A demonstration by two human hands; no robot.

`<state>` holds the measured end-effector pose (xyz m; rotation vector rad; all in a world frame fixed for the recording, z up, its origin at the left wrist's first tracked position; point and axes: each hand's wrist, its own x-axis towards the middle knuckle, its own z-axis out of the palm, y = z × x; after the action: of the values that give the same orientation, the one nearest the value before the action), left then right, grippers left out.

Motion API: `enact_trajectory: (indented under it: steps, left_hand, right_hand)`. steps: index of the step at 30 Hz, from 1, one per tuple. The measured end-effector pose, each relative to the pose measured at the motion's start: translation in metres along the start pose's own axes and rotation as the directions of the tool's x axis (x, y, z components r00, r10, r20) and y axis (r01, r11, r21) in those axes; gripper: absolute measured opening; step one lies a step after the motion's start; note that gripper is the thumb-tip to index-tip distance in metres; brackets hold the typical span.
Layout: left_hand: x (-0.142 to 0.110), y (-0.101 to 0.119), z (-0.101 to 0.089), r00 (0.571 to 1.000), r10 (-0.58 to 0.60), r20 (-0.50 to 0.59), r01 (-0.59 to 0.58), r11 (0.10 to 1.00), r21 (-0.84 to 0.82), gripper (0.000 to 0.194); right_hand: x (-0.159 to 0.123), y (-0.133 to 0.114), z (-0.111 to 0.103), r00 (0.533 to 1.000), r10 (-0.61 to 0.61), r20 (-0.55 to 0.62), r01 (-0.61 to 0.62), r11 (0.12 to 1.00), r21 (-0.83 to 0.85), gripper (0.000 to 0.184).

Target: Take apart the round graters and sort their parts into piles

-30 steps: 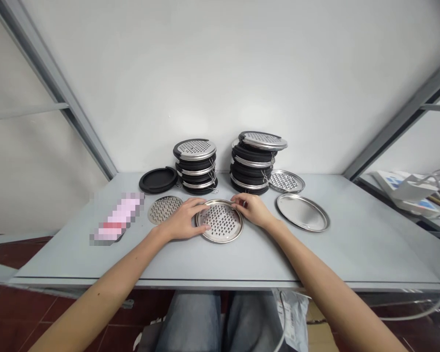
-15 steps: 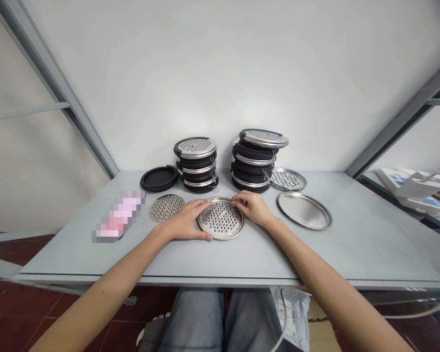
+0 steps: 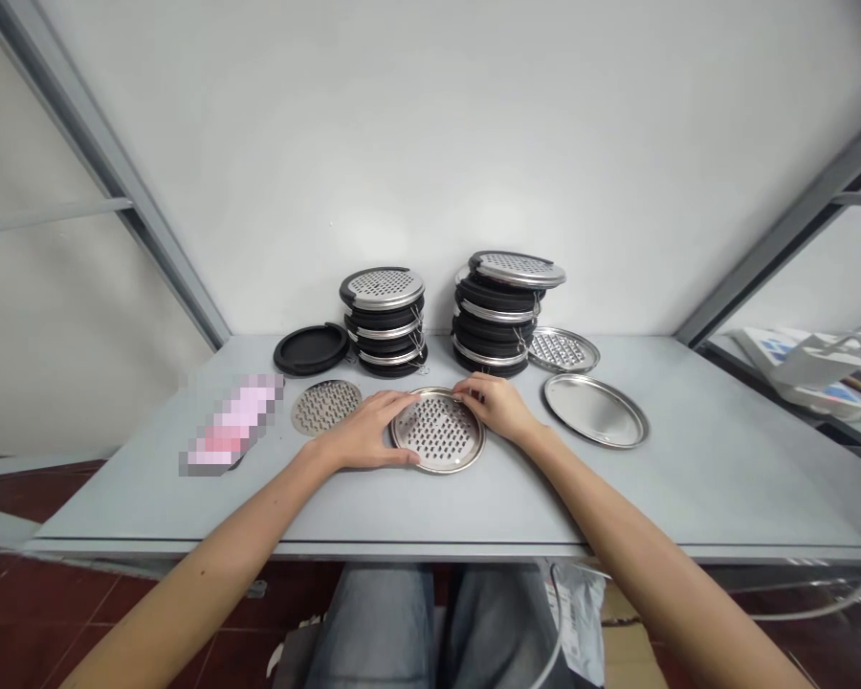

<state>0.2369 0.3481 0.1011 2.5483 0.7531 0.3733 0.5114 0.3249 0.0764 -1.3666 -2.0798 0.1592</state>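
Note:
A round metal grater plate with a raised rim lies flat on the table in front of me. My left hand curves round its left side, thumb at the near edge and fingers at the far edge. At the far right of the rim, my right hand has thumb and fingertips pinched together; what sits between them, if anything, is too small to make out. A loose perforated grater disc lies left of my left hand. Right of my right hand rests a plain round metal tray.
Two stacks of black-and-silver round graters, a left stack and a right stack, stand near the wall. A black ring-shaped holder lies left of them, another grater plate right. A blurred pink item lies far left.
The grater plate has shifted slightly to the right and turned a little under my hands. Both hands keep nearly the same place and grip.

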Motion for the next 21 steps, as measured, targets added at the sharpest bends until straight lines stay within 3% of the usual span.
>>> enact_trajectory:
  steps: [17, 21]
  left_hand:
    - [0.0007, 0.0006, 0.0056, 1.0, -0.016, 0.005, 0.016, 0.998, 0.068, 0.083]
    - [0.002, 0.0004, 0.0065, 0.999, -0.038, 0.036, 0.035, 0.996, 0.077, 0.092]
  right_hand:
    - [0.0052, -0.0014, -0.003, 0.997, -0.028, 0.07, 0.036, 0.993, -0.109, 0.011]
    - [0.0088, -0.0026, -0.0037, 0.995, 0.004, 0.095, 0.008, 0.992, -0.123, 0.008]
